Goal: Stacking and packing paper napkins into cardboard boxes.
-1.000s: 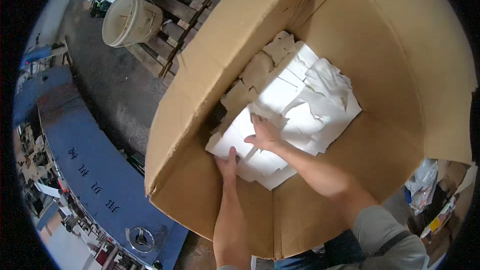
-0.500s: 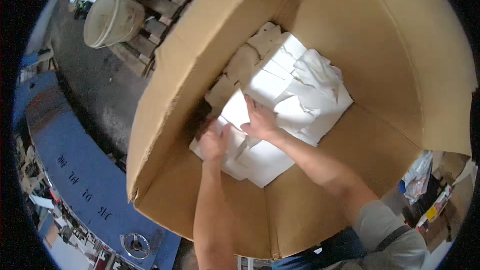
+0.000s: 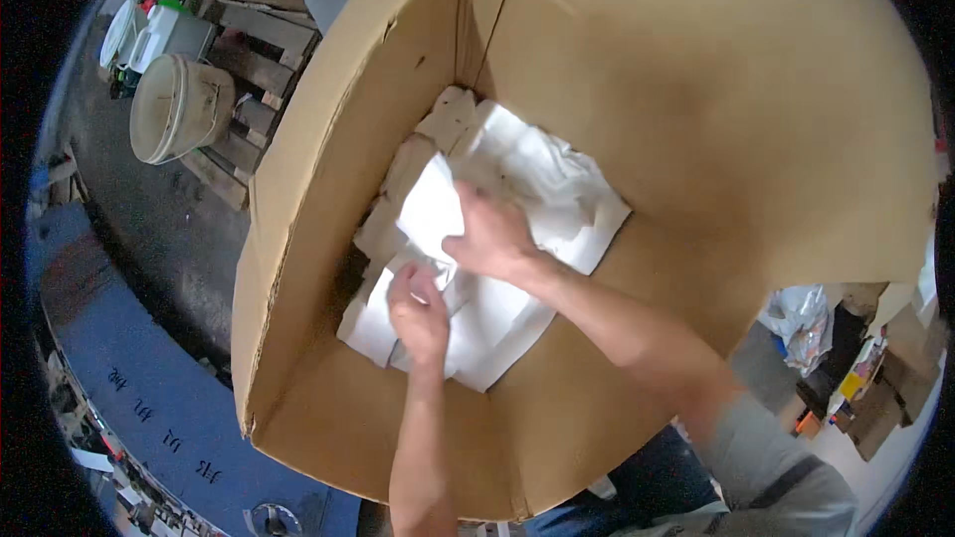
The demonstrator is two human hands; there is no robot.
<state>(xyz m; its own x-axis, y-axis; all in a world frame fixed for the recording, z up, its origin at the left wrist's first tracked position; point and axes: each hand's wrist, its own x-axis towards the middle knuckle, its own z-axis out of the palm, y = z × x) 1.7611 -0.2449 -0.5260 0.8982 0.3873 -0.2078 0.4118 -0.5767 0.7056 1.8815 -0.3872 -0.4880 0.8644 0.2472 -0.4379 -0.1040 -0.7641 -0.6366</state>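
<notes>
Deep inside a large cardboard box (image 3: 328, 308), my two hands are among white, crumpled sheets (image 3: 542, 174) of paper or thin foam. My right hand (image 3: 492, 234) grips the edge of a bright white sheet (image 3: 428, 207), which stands partly raised to its left. Closer to me, my left hand (image 3: 420, 313) has its fingers curled toward the thumb over the near-left sheets; what they pinch, if anything, is not clear. Beige, torn-edged pieces (image 3: 406, 164) lie along the box's left wall, partly under the white ones.
The box's tall walls surround both forearms. Outside on the left are a pale bucket (image 3: 164, 109), a wooden pallet (image 3: 249, 70), white canisters and a long blue surface (image 3: 139, 368) with a handwheel (image 3: 276, 520). Clear plastic wrapping (image 3: 801, 323) lies at the right.
My right hand has gone from lying flat on the sheets to gripping one and lifting its edge. My left hand has curled its fingers. The view has shifted.
</notes>
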